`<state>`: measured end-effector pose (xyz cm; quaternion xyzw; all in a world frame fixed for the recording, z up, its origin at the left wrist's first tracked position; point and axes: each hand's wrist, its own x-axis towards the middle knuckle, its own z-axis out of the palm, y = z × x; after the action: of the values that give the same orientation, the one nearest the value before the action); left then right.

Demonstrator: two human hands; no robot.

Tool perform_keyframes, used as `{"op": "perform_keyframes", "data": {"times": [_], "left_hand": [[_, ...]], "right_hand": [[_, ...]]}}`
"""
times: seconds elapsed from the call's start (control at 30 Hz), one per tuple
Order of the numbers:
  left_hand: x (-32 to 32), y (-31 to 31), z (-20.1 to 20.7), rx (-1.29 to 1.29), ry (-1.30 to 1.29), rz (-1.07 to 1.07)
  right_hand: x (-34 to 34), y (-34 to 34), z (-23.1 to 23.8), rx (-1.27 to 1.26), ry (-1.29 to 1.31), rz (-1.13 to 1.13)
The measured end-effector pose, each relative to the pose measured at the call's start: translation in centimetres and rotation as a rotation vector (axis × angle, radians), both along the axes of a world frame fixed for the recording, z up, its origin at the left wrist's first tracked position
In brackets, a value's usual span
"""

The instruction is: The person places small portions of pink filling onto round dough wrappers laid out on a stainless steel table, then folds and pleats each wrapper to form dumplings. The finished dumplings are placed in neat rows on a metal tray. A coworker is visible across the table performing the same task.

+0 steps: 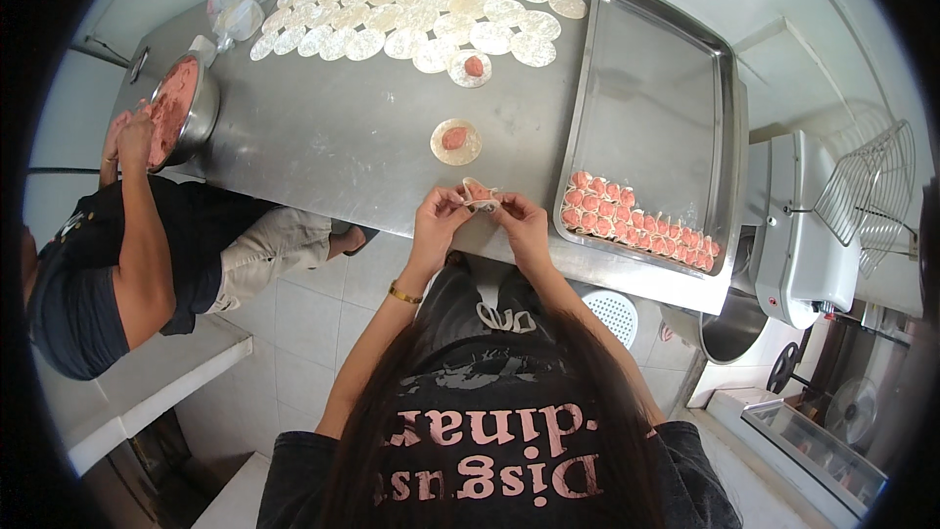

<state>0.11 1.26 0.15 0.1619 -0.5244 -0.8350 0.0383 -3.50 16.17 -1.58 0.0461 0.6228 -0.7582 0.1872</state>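
Note:
Between my two hands, at the table's front edge, is a dumpling (477, 193), a round wrapper partly folded up around pink minced meat. The fingers of my left hand (441, 214) pinch its left side, and those of my right hand (521, 220) pinch its right side. Just beyond lies a flat wrapper with a lump of meat (455, 141). Farther off, another wrapper with meat (471, 68) lies at the front of several rows of bare round wrappers (392, 12). To my right, rows of open-topped dumplings (636, 223) fill the near end of a metal tray (651, 88).
A co-worker at the left has both hands (129, 132) at a steel bowl of minced meat (186, 113). Plastic bags (243, 5) lie at the far left of the steel table (323, 127). Right of the table stands a white machine (808, 225) with a wire guard.

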Motion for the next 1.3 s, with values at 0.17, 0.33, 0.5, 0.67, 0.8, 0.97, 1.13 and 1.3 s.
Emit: {"op": "perform_keyframes", "data": {"times": [0.17, 0.33, 0.5, 0.67, 0.8, 0.97, 1.13, 1.3], "left_hand": [[0.7, -0.3, 0.8, 0.006, -0.091, -0.076], [0.5, -0.3, -1.0, -0.513, -0.158, -0.16], [0.7, 0.2, -1.5, -0.68, 0.036, -0.155], [0.3, 0.5, -0.5, -0.614, -0.142, -0.198], [0.0, 0.2, -0.1, -0.729, -0.103, -0.285], [-0.2, -0.6, -0.1, -0.796, -0.026, -0.391], [-0.3, -0.7, 0.3, -0.75, -0.023, -0.445], [-1.1, -0.4, 1.0, -0.924, -0.059, -0.5]], "right_hand": [[-0.7, 0.7, 0.0, 0.382, 0.067, 0.033], [-0.2, 0.7, 0.2, 0.305, 0.212, 0.079], [0.1, 1.3, 0.2, 0.424, 0.329, 0.123], [-0.8, 1.6, 0.4, 0.574, 0.49, 0.226], [-1.3, 1.6, 0.7, 0.539, 0.55, 0.262], [-1.4, 1.7, 0.9, 0.548, 0.533, 0.237], [0.0, 2.2, 1.0, 0.663, 0.586, 0.184], [-0.3, 1.4, 0.8, 0.591, 0.538, 0.217]]}}
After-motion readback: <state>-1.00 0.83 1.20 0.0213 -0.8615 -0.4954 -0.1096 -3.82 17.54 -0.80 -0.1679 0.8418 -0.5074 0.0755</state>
